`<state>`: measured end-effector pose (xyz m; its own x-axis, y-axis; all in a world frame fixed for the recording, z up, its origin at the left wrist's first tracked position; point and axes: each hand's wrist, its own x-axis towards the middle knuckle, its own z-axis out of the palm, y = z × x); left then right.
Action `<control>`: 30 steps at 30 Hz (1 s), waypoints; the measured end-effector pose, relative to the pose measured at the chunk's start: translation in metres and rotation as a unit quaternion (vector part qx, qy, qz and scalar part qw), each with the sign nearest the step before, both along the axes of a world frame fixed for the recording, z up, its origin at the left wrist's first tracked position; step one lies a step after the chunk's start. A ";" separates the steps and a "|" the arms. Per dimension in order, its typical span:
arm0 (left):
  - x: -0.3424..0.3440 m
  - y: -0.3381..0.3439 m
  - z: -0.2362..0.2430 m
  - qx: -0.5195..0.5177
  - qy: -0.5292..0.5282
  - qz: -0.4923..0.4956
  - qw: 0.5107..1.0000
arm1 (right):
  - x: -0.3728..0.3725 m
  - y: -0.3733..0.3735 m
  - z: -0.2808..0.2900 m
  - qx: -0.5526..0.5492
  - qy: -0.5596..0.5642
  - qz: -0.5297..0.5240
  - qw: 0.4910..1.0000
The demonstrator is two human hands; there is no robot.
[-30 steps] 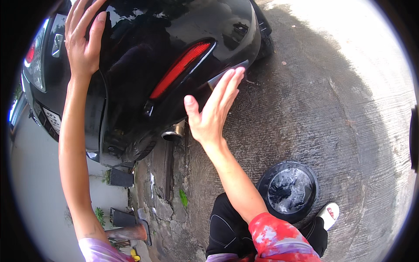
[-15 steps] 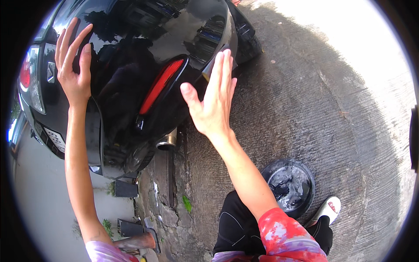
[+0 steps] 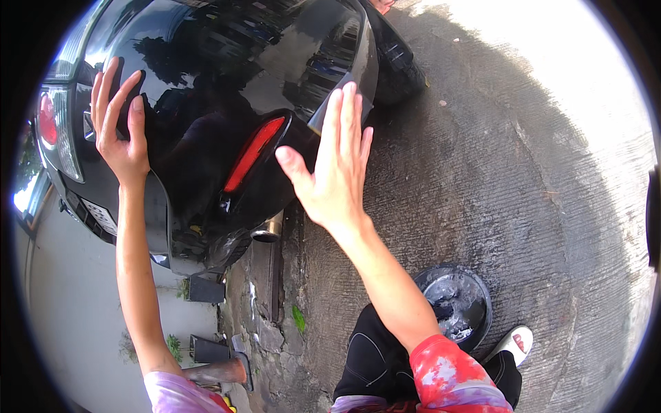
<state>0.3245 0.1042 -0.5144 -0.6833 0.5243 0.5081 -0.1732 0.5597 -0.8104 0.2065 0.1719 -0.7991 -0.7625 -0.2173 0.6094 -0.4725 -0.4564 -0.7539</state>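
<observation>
A glossy black car [image 3: 200, 138] fills the upper left, its rear corner toward me. My left hand [image 3: 122, 134] is raised over the bodywork near the tail light [image 3: 49, 118], fingers spread and nothing in them. My right hand [image 3: 334, 172] is held up beside the bumper corner, palm flat, thumb apart, holding nothing. Whether either hand touches the paint I cannot tell. Between the hands sits a long red reflector [image 3: 255, 153] on the bumper. Below it the exhaust pipe [image 3: 267, 230] sticks out.
A dark round basin [image 3: 451, 303] with foamy water stands on the rough concrete [image 3: 496, 199] by my foot in a white sandal [image 3: 515, 343]. Dark planters [image 3: 206, 289] and a pale wall [image 3: 69, 289] lie at lower left. Bright sunlight hits the ground at upper right.
The car has shifted slightly in view, and my left hand sits a little lower and to the right. Both hands stay raised and spread.
</observation>
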 end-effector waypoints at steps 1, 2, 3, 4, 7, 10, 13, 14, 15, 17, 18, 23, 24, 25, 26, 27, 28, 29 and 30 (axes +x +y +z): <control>0.001 0.005 0.003 0.000 0.001 0.009 1.000 | 0.038 0.003 -0.011 0.017 0.011 0.032 0.999; 0.000 0.007 0.002 -0.003 0.002 0.012 1.000 | 0.062 -0.003 -0.024 0.043 0.024 0.046 0.998; 0.000 0.009 0.003 -0.006 0.001 0.016 1.000 | 0.058 -0.006 -0.025 0.036 0.021 0.046 0.998; -0.001 0.007 0.002 -0.006 0.004 0.016 1.000 | 0.044 -0.012 -0.028 0.032 0.022 0.041 0.998; -0.010 0.011 0.000 0.004 0.017 0.006 1.000 | -0.079 -0.017 -0.006 -0.062 -0.115 0.126 0.983; -0.006 0.006 -0.004 0.006 0.012 0.020 1.000 | -0.038 -0.017 -0.025 -0.063 -0.126 0.122 0.983; -0.002 0.010 -0.003 0.000 0.021 0.032 0.999 | 0.052 -0.011 -0.039 -0.048 -0.090 0.123 0.987; -0.005 0.010 -0.005 0.002 0.019 0.030 0.999 | 0.052 -0.014 -0.043 -0.020 -0.070 0.111 0.991; -0.005 0.009 -0.007 0.008 0.021 0.024 0.999 | 0.029 -0.014 -0.037 -0.046 -0.089 0.093 0.991; -0.008 0.009 -0.004 0.011 0.027 0.012 0.999 | -0.042 -0.013 -0.013 -0.031 -0.122 0.111 0.986; -0.010 0.007 -0.004 0.013 0.023 0.006 1.000 | -0.055 -0.018 -0.010 -0.003 -0.131 0.106 0.986; -0.007 0.008 -0.004 0.007 0.021 0.014 1.000 | 0.065 -0.005 -0.038 -0.002 -0.092 0.104 0.990; -0.005 0.008 -0.006 0.012 0.023 0.014 1.000 | 0.058 -0.005 -0.038 -0.017 -0.114 0.109 0.987; -0.004 0.008 -0.007 0.016 0.026 0.014 0.999 | 0.031 -0.006 -0.032 -0.032 -0.135 0.112 0.984; -0.006 0.007 -0.007 0.019 0.025 0.000 0.999 | -0.001 -0.007 -0.025 -0.049 -0.151 0.115 0.981; -0.010 0.003 -0.006 0.024 0.021 -0.012 0.999 | -0.025 -0.014 -0.020 -0.024 -0.186 0.138 0.973; -0.011 0.001 -0.006 0.029 0.016 -0.025 0.999 | -0.027 -0.021 -0.022 -0.028 -0.159 0.097 0.982; -0.006 -0.001 -0.007 0.024 0.020 -0.013 0.999 | -0.008 -0.014 -0.030 -0.015 -0.140 0.096 0.985; -0.007 0.001 -0.006 0.013 0.026 -0.008 1.000 | 0.016 -0.007 -0.036 -0.010 -0.114 0.088 0.990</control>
